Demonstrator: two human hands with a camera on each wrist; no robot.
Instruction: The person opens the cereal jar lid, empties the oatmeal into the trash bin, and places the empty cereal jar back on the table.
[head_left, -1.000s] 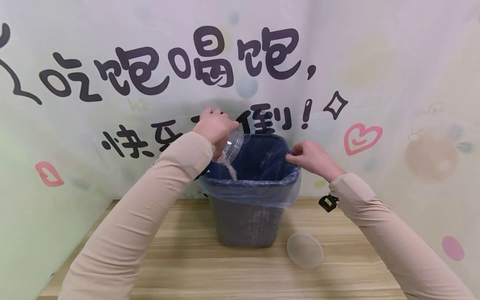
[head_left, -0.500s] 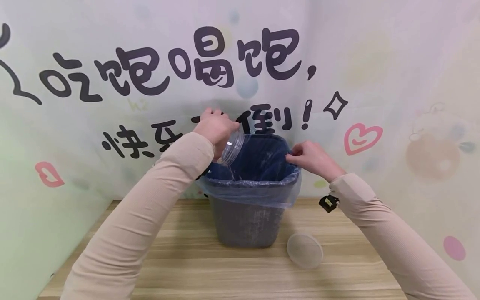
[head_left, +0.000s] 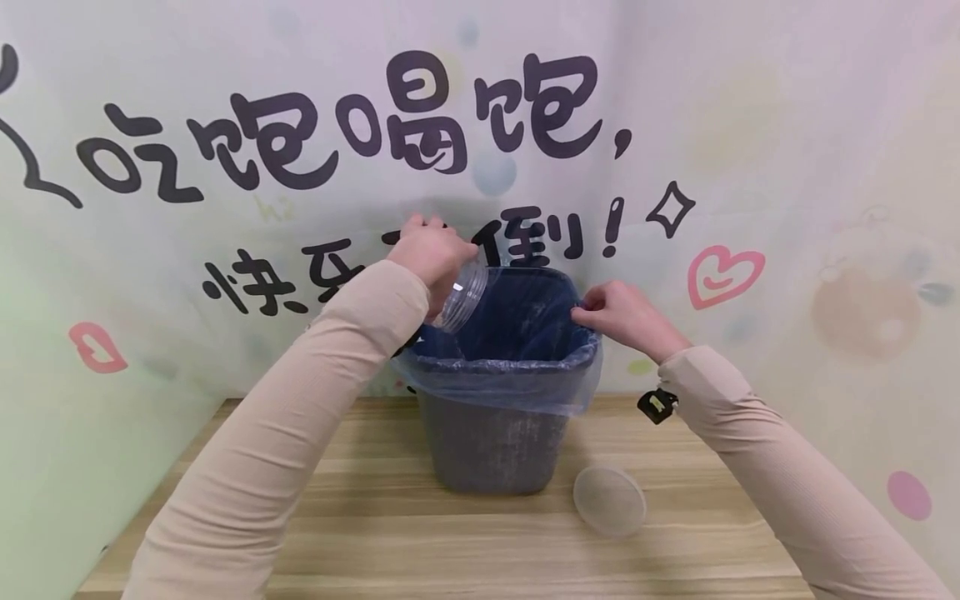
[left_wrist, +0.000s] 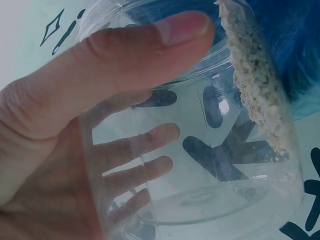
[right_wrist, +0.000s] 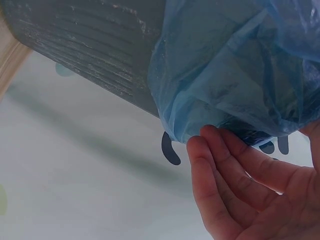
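Observation:
In the head view my left hand (head_left: 431,258) grips a clear plastic jar (head_left: 467,296), tilted mouth-down over the left side of a grey trash can (head_left: 495,454). The left wrist view shows pale, speckled crumbs (left_wrist: 255,80) lying along the jar's lower side, with my thumb across its neck. A translucent blue trash bag (head_left: 517,390) lines the can and folds over its rim. At the can's right rim, my right hand (head_left: 626,321) pinches the bag-covered edge; the right wrist view shows its fingers against the bag's outside, the thumb mostly hidden.
A round translucent lid (head_left: 609,502) lies on the wooden table (head_left: 360,533), right of the can's base. Close behind the can hangs a printed cloth backdrop (head_left: 300,225) with dark lettering. A pale side wall (head_left: 67,450) borders the table on the left.
A pale stream falling from the jar's mouth one second ago thinned to a faint trickle and is no longer visible in the head view. Both hands and the can keep their places.

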